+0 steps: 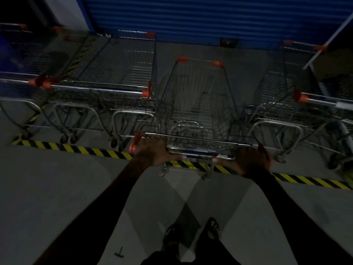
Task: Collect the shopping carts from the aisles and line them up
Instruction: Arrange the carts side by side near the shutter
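Observation:
A wire shopping cart [198, 104] with orange corner caps stands straight ahead of me, its basket pointing at the blue shutter. Its handle bar [198, 153] crosses the yellow-black floor stripe. My left hand [154, 152] grips the left end of the bar and my right hand [252, 162] grips the right end. Parked carts [99, 77] stand side by side to the left, and another cart [282, 96] stands to the right, all facing the shutter. The held cart sits in the gap between them.
A blue roller shutter [191, 18] closes the far side. Yellow-black hazard tape [80, 150] runs across the grey floor. A small dark tool-like object [120, 252] lies on the floor at lower left. My sandalled feet [191, 234] stand behind the cart.

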`<act>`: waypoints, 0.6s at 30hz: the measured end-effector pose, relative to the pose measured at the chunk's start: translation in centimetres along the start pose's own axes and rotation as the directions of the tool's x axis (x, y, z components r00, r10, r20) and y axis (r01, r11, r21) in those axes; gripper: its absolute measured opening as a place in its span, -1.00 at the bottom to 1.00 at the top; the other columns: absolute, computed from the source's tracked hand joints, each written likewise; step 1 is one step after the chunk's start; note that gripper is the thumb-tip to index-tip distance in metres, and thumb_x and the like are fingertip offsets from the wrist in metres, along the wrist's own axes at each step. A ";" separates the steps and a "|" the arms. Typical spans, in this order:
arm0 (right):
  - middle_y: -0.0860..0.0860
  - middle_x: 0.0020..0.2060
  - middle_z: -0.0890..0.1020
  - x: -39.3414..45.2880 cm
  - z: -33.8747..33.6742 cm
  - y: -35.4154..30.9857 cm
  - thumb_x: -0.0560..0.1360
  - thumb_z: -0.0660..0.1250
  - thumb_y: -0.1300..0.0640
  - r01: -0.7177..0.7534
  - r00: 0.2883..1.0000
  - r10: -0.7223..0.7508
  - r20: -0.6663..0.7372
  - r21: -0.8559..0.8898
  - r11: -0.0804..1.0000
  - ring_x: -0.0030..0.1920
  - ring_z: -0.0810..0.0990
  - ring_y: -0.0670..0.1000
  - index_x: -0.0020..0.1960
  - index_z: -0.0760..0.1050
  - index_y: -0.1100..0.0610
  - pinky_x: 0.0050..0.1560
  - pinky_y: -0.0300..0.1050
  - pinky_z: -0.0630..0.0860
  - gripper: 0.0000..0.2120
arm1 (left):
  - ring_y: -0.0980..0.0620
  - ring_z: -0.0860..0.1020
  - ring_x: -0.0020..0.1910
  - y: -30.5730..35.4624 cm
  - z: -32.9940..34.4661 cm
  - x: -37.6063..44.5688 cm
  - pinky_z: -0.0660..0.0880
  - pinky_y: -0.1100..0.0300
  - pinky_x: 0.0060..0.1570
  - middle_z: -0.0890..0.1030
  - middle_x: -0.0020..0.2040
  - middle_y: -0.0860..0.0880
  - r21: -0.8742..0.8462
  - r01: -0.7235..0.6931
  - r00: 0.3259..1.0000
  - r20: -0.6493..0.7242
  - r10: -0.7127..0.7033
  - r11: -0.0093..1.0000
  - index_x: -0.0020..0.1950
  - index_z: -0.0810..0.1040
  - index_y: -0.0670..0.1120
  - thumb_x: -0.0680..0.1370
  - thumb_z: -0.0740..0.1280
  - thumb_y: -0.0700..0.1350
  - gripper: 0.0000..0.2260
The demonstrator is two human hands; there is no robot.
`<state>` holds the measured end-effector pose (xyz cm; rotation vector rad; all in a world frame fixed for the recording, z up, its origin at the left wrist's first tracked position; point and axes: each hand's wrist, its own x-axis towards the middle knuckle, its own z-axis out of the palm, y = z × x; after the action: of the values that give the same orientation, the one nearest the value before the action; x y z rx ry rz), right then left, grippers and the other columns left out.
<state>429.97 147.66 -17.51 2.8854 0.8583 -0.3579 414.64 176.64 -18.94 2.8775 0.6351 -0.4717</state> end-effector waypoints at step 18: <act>-0.09 -0.09 0.73 1.9 2.0 0.7 0.15 -0.23 -0.85 0.015 0.999 -0.015 -0.034 -0.005 1.000 0.17 0.66 0.02 -0.21 0.69 -0.11 0.59 0.33 0.02 0.03 | -0.06 0.62 0.24 1.0 -3.1 -1.8 -0.01 -0.33 0.56 0.71 0.05 0.03 0.057 -0.026 1.000 -0.003 0.026 0.998 -0.33 0.44 0.09 0.30 -0.05 0.78 -0.23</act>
<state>431.49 147.75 -19.90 2.8898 0.8856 -0.3087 414.39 175.77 -15.32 2.9371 0.5937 -0.4889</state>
